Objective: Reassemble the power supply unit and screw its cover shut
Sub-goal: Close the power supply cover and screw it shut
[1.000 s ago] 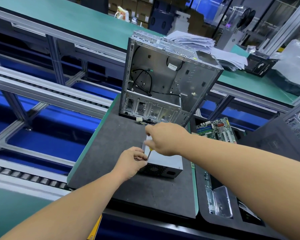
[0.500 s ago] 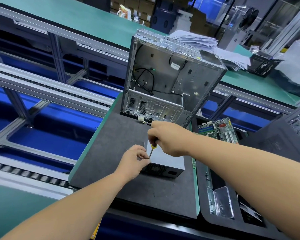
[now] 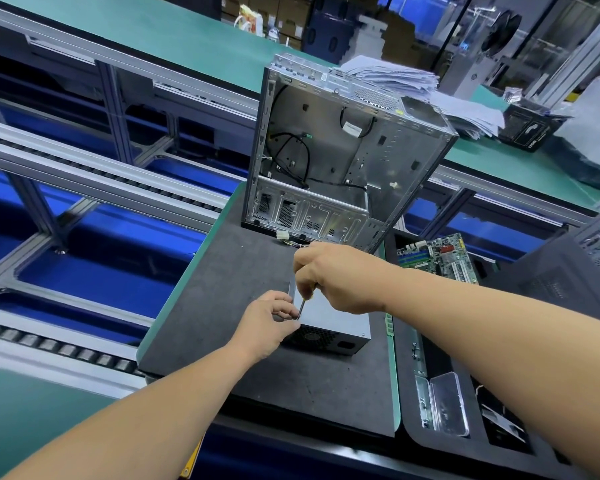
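Head-camera footage shows the power supply unit (image 3: 329, 320) lying flat on a dark grey work mat (image 3: 222, 306), its fan grille turned toward the person and its pale metal cover facing up, so that the cover's screw points can be reached from above. A screwdriver (image 3: 302, 307) is gripped in the right hand (image 3: 336, 278), whose fingers are curled round the yellow handle; the shaft is held nearly upright and is brought down at the near left corner of the cover, where a screw is judged to sit, though the screw itself is too small to be made out. The left hand (image 3: 271, 323) is set against that same corner, its fingers curled and pinching at the lower end of the shaft, apparently so that the tip is kept centred and the unit is braced against turning. Whether a screw is also held between those fingertips cannot be told.

Behind the unit an open, emptied computer case (image 3: 329, 161) is stood upright on the mat, a white connector (image 3: 282, 234) and loose wires trailing at its foot. A motherboard (image 3: 437, 258) is kept aside to the right, well apart, and a clear plastic box (image 3: 447, 403) lies in a black tray (image 3: 409, 424) nearby.
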